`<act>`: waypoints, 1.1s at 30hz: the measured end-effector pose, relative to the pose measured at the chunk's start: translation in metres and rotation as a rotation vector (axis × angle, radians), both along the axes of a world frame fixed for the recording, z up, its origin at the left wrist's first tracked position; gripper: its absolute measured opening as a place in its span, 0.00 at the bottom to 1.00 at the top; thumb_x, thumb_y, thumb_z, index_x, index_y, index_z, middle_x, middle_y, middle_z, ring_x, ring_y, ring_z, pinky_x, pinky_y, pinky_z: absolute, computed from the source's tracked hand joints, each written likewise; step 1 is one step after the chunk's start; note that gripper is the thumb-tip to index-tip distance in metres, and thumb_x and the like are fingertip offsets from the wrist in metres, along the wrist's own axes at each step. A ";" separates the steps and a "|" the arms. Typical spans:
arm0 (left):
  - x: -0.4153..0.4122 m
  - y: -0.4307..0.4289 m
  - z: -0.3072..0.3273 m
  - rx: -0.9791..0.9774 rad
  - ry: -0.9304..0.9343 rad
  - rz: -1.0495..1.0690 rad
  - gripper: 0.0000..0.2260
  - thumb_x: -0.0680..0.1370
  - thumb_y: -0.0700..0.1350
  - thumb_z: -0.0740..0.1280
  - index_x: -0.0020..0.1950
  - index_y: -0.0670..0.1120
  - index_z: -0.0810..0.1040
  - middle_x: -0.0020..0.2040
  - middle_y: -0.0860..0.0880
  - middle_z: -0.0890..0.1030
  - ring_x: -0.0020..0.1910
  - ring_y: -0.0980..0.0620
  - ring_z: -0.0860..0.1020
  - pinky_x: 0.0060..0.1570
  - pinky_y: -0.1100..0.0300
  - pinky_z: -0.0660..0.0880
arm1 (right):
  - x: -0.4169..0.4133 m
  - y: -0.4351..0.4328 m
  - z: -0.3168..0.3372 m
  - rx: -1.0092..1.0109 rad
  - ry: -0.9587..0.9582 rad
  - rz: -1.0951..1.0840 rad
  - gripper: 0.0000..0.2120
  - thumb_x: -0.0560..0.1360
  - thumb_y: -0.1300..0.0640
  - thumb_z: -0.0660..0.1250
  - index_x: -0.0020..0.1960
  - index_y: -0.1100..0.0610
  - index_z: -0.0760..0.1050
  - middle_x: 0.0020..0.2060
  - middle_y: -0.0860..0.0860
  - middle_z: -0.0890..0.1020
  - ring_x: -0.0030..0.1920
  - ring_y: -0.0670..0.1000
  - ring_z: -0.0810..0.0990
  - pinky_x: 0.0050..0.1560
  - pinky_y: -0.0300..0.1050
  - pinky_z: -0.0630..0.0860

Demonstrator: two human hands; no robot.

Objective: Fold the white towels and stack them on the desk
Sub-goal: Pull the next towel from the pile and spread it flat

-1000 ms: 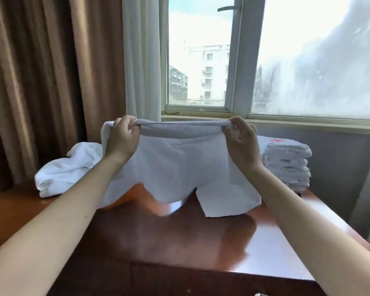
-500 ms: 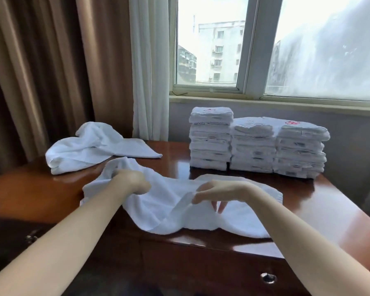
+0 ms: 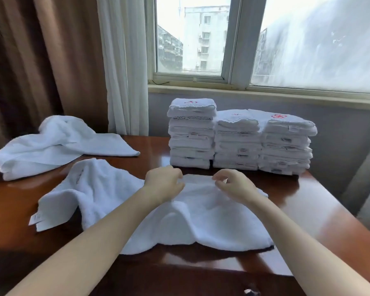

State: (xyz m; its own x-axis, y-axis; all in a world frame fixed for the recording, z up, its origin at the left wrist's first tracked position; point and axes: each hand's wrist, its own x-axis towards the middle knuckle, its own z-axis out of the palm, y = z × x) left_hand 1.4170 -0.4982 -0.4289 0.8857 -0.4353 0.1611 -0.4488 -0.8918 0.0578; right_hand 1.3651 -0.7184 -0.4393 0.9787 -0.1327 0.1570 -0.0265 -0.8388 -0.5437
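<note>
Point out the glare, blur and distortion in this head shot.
Head view: daylight through the window washes out its right pane; a bright sheen glares off the desk at right; labels on the folded stacks are too soft to read; the wide lens bows the sill and curtain.

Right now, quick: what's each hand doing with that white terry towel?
Left hand: pinches far edge of the white terry towel.
Right hand: curled at the same edge; grip cannot be told.
</note>
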 end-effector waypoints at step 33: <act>0.022 -0.054 0.062 -0.825 0.233 -0.512 0.09 0.82 0.37 0.61 0.53 0.46 0.80 0.43 0.54 0.80 0.41 0.60 0.75 0.44 0.67 0.70 | 0.024 -0.023 0.070 0.788 0.097 0.363 0.06 0.65 0.58 0.60 0.36 0.53 0.75 0.34 0.49 0.75 0.36 0.47 0.74 0.41 0.38 0.72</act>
